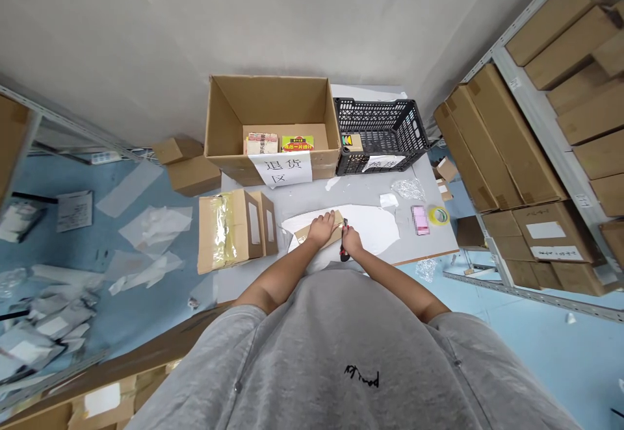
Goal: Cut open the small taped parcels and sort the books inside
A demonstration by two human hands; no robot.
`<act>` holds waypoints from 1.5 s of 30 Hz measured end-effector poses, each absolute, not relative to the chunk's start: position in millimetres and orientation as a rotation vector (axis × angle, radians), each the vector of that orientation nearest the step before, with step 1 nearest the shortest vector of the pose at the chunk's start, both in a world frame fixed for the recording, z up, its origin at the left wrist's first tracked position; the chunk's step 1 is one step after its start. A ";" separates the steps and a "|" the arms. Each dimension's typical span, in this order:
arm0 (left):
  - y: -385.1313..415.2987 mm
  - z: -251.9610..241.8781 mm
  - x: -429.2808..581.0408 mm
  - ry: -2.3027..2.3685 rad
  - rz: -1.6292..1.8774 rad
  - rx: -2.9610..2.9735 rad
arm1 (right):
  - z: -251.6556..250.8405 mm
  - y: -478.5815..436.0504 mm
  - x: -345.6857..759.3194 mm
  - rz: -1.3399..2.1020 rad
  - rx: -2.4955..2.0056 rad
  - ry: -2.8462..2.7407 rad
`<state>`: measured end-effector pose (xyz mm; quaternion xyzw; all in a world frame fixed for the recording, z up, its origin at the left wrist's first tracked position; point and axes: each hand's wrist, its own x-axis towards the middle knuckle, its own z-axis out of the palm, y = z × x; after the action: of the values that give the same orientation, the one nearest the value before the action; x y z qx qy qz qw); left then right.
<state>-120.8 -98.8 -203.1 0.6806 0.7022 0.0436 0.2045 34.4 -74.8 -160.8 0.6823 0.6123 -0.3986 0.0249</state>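
A forward-pointing red-black knife [344,253] is clasped by the right grip [351,241], slanting brown cardboard [336,233] by the left grip [322,229]; beyond, packs [263,143] are held in a tan carton [287,102].

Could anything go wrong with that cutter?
Maybe. The right hand holds the cutter at the small cardboard box, close to the left hand, so a slip might cut it. The box also lies on a white sheet, which could slide or get sliced.
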 end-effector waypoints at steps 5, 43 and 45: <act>-99.0 -206.7 -122.2 1.948 0.155 1.896 | -167.3 -68.6 25.9 -1.285 2.148 1.863; -117.0 -184.0 -142.6 1.746 0.273 2.077 | -173.3 -11.6 50.0 -1.606 1.977 1.927; -123.5 -181.3 -140.0 1.767 0.321 2.067 | -178.1 -9.2 46.2 -1.564 1.983 1.921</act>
<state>-140.0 -123.5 -181.3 0.7394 0.6324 0.1149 0.2003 46.2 -9.2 -178.1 0.6248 0.6053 -0.4929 -0.0157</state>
